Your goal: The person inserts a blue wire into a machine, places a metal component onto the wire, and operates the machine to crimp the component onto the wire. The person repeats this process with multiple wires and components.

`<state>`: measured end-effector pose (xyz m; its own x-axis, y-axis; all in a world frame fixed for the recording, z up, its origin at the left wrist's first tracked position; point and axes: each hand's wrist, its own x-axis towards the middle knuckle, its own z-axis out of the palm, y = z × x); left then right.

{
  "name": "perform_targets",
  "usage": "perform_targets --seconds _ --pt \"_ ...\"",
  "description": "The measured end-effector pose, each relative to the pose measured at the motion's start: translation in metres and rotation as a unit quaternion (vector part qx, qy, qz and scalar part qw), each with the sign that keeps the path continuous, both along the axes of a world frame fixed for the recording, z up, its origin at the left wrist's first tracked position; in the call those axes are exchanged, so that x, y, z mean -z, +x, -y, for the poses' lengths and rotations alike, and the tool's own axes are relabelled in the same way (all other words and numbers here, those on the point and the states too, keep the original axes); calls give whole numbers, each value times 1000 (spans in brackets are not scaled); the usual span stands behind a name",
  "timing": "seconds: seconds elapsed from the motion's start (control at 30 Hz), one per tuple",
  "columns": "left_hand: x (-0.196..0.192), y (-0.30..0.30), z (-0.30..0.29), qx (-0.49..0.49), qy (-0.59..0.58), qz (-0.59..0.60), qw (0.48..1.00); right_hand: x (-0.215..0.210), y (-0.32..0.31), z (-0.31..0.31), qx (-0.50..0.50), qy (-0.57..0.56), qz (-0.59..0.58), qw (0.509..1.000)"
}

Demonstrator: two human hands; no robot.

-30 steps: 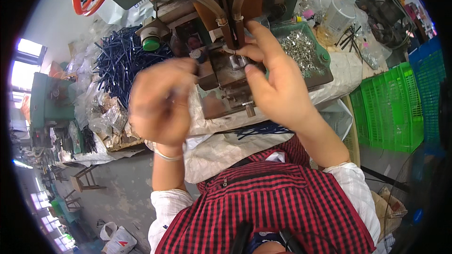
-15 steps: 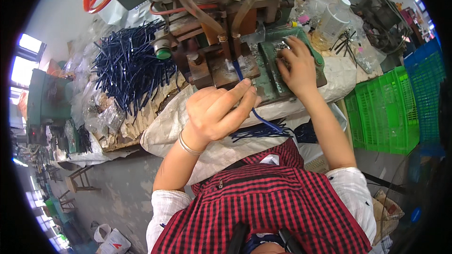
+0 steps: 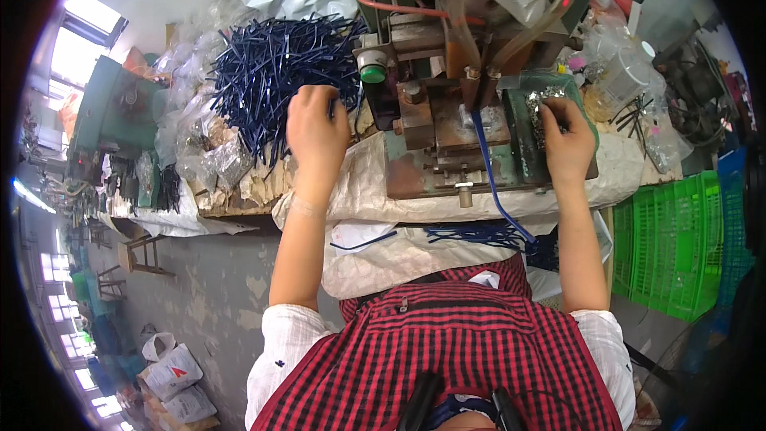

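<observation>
My left hand (image 3: 317,129) is at the near edge of a heap of dark blue strips (image 3: 271,80), its fingers closed, with a bit of dark blue strip between thumb and forefinger. On the right, my right hand (image 3: 570,142) dips into a green tray (image 3: 527,161) of small shiny metal pieces (image 3: 546,99). Its fingertips are pinched together; what they hold is hidden. Between the hands stands a bench press (image 3: 435,121). One long blue strip (image 3: 488,168) has its upper end at the press's metal block and hangs down over the front edge, untouched by either hand.
Several blue strips (image 3: 471,234) lie on white cloth (image 3: 363,267) near my lap, one apart from the others. A green-capped cylinder (image 3: 372,68) juts from the press's left. Clear tubes (image 3: 459,12) loop above it. Green crates (image 3: 666,243) stand at the right.
My left hand has left the strip at the press and moved left to the heap. My right hand's spread fingers have drawn together in the tray. The view has shifted left.
</observation>
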<state>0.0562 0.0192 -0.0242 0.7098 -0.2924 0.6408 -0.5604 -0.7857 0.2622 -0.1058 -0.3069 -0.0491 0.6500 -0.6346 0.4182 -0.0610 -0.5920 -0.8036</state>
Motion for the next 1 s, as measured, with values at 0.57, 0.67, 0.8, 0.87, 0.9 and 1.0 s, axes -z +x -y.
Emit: perform_targets --seconds 0.57,0.67,0.8,0.87,0.9,1.0 --pt "6 -3 -8 219 -331 -295 869 -56 -25 -50 -130 113 114 978" --pt "24 -5 -4 116 -350 -290 883 -54 19 -70 -167 147 147 964" --pt "49 -15 -8 66 -359 -177 914 -48 16 -89 -154 240 177 942" --pt "39 -20 -6 84 -405 -214 885 -51 18 -89 -165 284 178 928" --pt "25 -24 0 127 -434 -211 867 -52 19 -89 -172 299 180 921" --pt "-38 -58 27 213 -444 -98 865 -59 21 -91 -192 353 183 897"
